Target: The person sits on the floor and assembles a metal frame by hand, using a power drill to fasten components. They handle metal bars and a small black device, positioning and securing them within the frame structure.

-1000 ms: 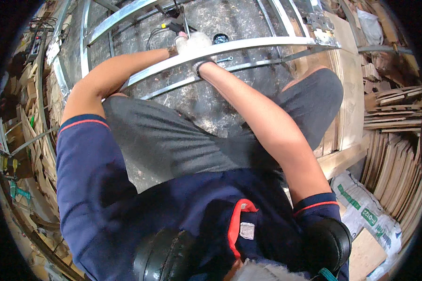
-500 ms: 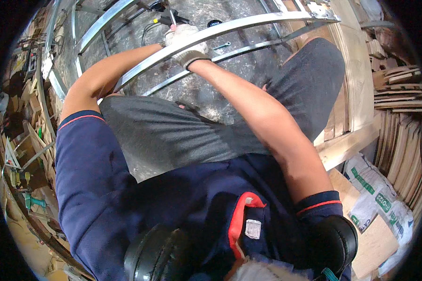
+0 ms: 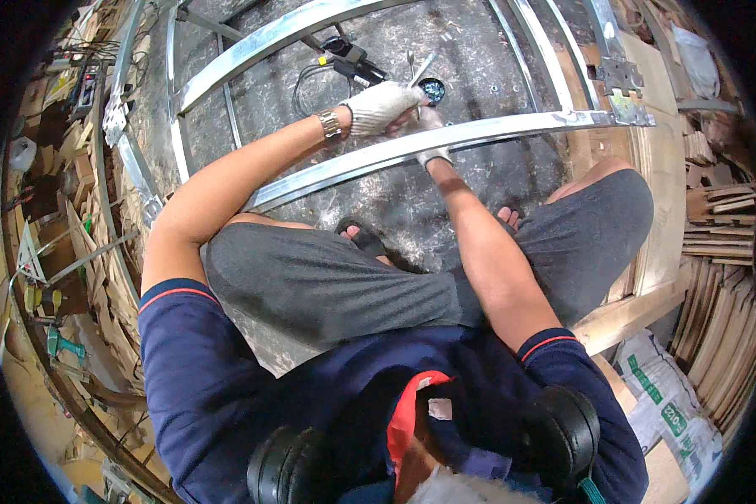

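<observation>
A white fingerless glove covers my left hand (image 3: 384,109), which is closed around a slim silver rod-like tool (image 3: 425,70) pointing away from me. My gloved right hand (image 3: 430,133) meets it at the fingertips. The curved metal bar (image 3: 378,154) of a frame crosses over the right hand's wrist side, and its curled fingers hide whatever they grip. Just beyond the hands, a round black dish (image 3: 432,91) holds small dark parts. A wrench (image 3: 411,64) shows beside the rod. Left of them lies a black power tool (image 3: 359,64) with a cable.
The silver metal frame (image 3: 286,42) spans the grey floor ahead, with hinge-like plates (image 3: 620,77) at its right corner. A pale wooden board (image 3: 659,168) runs along my right side. Stacked wood strips (image 3: 718,302) and a white sack (image 3: 668,391) lie beyond it; scrap wood fills the left.
Both hands have shifted right, toward the black dish. My left hand, mostly hidden earlier, now shows above the bar with the silver rod. The whole view has also moved.
</observation>
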`<state>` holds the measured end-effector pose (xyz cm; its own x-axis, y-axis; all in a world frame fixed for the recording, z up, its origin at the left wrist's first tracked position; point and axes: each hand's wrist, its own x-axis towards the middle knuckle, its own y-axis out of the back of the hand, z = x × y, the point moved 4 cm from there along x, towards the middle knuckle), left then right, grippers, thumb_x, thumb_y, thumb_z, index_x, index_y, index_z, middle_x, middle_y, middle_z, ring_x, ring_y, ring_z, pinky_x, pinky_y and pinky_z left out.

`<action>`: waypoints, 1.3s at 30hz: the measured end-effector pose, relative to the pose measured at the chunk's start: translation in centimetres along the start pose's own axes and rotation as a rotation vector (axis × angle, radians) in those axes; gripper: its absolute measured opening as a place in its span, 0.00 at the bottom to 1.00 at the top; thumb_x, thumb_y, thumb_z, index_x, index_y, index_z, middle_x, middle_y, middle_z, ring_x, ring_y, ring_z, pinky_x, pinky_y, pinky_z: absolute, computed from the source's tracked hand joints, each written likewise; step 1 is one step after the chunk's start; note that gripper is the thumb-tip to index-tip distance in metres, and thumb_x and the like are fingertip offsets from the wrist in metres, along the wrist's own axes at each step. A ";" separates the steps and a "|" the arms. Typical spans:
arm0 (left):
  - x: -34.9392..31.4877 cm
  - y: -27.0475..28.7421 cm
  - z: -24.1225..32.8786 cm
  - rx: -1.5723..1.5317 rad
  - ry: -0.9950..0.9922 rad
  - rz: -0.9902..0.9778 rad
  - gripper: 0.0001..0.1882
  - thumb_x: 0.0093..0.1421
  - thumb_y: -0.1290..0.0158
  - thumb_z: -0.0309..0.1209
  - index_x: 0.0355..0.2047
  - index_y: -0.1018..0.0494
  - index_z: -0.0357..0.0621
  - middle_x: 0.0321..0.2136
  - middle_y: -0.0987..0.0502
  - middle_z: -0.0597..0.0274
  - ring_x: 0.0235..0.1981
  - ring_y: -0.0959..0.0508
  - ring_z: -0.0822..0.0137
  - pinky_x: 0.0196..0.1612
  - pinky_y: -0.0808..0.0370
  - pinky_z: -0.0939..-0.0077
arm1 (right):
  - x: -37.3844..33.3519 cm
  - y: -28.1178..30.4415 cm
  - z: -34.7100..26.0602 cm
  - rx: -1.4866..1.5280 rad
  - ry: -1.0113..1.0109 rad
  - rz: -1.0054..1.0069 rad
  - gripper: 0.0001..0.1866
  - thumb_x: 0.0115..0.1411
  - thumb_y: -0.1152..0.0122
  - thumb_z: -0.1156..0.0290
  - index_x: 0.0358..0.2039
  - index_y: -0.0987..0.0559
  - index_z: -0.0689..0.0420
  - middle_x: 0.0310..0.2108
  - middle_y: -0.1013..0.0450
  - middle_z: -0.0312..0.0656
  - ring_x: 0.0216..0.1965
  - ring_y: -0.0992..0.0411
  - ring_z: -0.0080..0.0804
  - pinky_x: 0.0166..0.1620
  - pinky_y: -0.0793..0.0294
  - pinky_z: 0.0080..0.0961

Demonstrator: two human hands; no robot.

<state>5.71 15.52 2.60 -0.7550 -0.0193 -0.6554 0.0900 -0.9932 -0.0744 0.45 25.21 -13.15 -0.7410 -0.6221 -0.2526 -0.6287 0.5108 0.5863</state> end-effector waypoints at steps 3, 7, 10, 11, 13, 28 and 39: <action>-1.7 2.3 1.9 1.134 -0.172 0.069 0.32 0.61 0.54 0.55 0.30 0.24 0.31 0.23 0.25 0.42 0.28 0.23 0.51 0.35 0.28 0.57 | -1.5 -0.6 -0.3 -0.176 0.226 0.062 0.13 0.59 0.46 0.61 0.40 0.20 0.52 0.37 0.23 0.51 0.37 0.24 0.50 0.40 0.24 0.41; -4.4 4.5 1.8 1.443 -0.015 0.037 0.29 0.56 0.51 0.53 0.28 0.23 0.33 0.26 0.22 0.41 0.29 0.21 0.46 0.34 0.27 0.58 | -3.3 -1.2 0.7 -0.426 0.175 0.077 0.16 0.57 0.46 0.58 0.39 0.19 0.52 0.39 0.23 0.50 0.40 0.24 0.50 0.42 0.24 0.43; -5.8 5.5 1.9 1.539 0.010 0.000 0.29 0.55 0.49 0.54 0.27 0.23 0.33 0.24 0.22 0.42 0.27 0.21 0.46 0.32 0.27 0.57 | -2.0 1.4 -1.1 -0.299 0.167 0.072 0.17 0.58 0.45 0.54 0.36 0.19 0.53 0.35 0.22 0.51 0.38 0.24 0.53 0.39 0.26 0.45; -5.8 5.9 1.9 1.543 0.059 -0.009 0.30 0.54 0.49 0.54 0.27 0.23 0.32 0.24 0.22 0.42 0.27 0.21 0.46 0.32 0.27 0.56 | -1.3 3.4 -2.7 -0.108 0.203 0.298 0.19 0.60 0.46 0.52 0.34 0.19 0.55 0.31 0.23 0.53 0.35 0.25 0.54 0.38 0.28 0.45; -5.9 6.3 1.8 1.531 0.121 -0.002 0.30 0.53 0.47 0.54 0.26 0.23 0.32 0.21 0.23 0.44 0.25 0.21 0.49 0.30 0.27 0.57 | 2.1 6.3 -7.1 0.113 0.340 0.355 0.21 0.61 0.48 0.54 0.28 0.21 0.62 0.25 0.25 0.56 0.28 0.27 0.58 0.35 0.29 0.45; -4.6 7.6 1.5 1.386 0.188 -0.109 0.33 0.56 0.51 0.60 0.26 0.24 0.35 0.18 0.28 0.55 0.21 0.29 0.59 0.28 0.33 0.59 | 6.7 8.9 -19.8 0.382 0.457 -0.165 0.16 0.59 0.39 0.59 0.23 0.19 0.59 0.18 0.25 0.35 0.20 0.29 0.20 0.27 0.31 0.23; -7.7 9.4 3.6 0.924 0.240 0.076 0.31 0.59 0.53 0.65 0.26 0.27 0.48 0.14 0.34 0.71 0.15 0.34 0.78 0.17 0.37 0.80 | 9.8 8.4 -10.0 0.659 -0.039 -0.274 0.24 0.61 0.43 0.49 0.26 0.20 0.60 0.24 0.22 0.45 0.21 0.24 0.28 0.23 0.27 0.27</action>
<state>10.05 5.97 9.69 -0.6056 -0.1654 -0.7784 -0.4927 -0.6902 0.5300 -9.75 17.46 -3.03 -0.5360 -0.7639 -0.3593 -0.7961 0.5990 -0.0860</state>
